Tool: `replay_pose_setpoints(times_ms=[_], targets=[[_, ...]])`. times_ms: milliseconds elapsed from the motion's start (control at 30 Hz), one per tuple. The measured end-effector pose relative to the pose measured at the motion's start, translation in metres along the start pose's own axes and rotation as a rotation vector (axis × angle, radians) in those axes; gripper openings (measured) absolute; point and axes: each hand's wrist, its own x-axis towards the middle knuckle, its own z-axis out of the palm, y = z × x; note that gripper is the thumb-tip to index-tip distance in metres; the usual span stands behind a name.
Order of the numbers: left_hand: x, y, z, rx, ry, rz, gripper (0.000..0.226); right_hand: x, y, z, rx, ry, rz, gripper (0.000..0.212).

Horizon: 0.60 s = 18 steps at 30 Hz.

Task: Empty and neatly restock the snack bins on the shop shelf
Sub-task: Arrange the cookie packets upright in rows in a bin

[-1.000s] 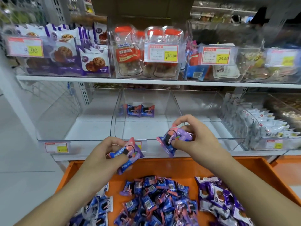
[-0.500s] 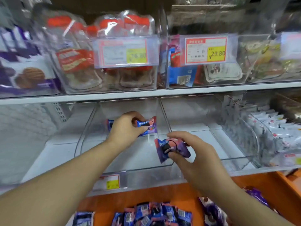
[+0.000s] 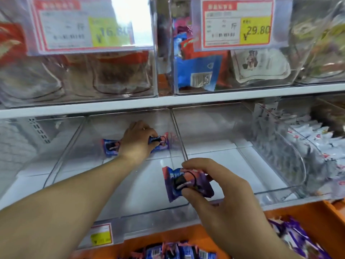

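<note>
— What were the hands doing?

— The left hand (image 3: 137, 142) reached deep into the clear plastic middle bin (image 3: 130, 184) on the lower shelf, its fingers curled round a small blue-and-pink wrapped snack packet (image 3: 159, 142) at the far end. The right hand (image 3: 214, 200) was nearer, over the bin's front part, pinching a second blue-and-purple wrapped packet (image 3: 183, 181) between thumb and fingers.

— Was anything else in that bin?

— One more blue packet (image 3: 110, 146) lay on the bin floor just left of the left hand, against the far wall.

— And round about?

— To the right stood another clear bin (image 3: 224, 146), and beyond it a bin of white-wrapped snacks (image 3: 317, 143). A small red-and-yellow price label (image 3: 101, 234) sat on the near front of the middle bin. Below the shelf was an orange tray (image 3: 317, 219) with a heap of blue packets (image 3: 173, 251) at its near edge and purple packets (image 3: 295, 236) to the right.

— And above?

— The white upper shelf (image 3: 168, 104) carried clear bins: one on the left with a tag reading 16.80 (image 3: 84, 25), one on the right tagged 29.80 (image 3: 237, 23), holding a blue pouch with a barcode (image 3: 196, 71).
</note>
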Motion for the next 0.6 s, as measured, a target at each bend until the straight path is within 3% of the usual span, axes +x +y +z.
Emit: replay_pose_setpoints(times_ms=[200, 267, 333, 400, 500, 600], targets=[[-0.006, 0.006, -0.009, 0.035, -0.065, -0.007, 0.048, -0.001, -0.001, 0.000, -0.008, 0.001, -0.002, 0.040], [-0.015, 0.008, -0.022, -0.009, -0.069, -0.010, 0.046, -0.002, -0.002, -0.001, -0.019, -0.010, 0.001, 0.039], [-0.026, 0.018, -0.046, -0.219, -0.056, -0.066, 0.031, -0.002, -0.003, -0.002, -0.027, -0.003, 0.007, 0.040], [-0.045, 0.041, -0.080, -0.602, -0.096, -0.234, 0.013, -0.001, -0.006, -0.001, -0.028, 0.024, 0.006, 0.040], [-0.083, 0.073, -0.127, -1.068, -0.247, -0.320, 0.019, 0.003, -0.014, 0.002, -0.005, 0.073, -0.008, 0.041], [-0.112, 0.091, -0.155, -1.144, -0.367, -0.258, 0.034, 0.005, -0.022, 0.010, 0.000, 0.078, -0.029, 0.042]])
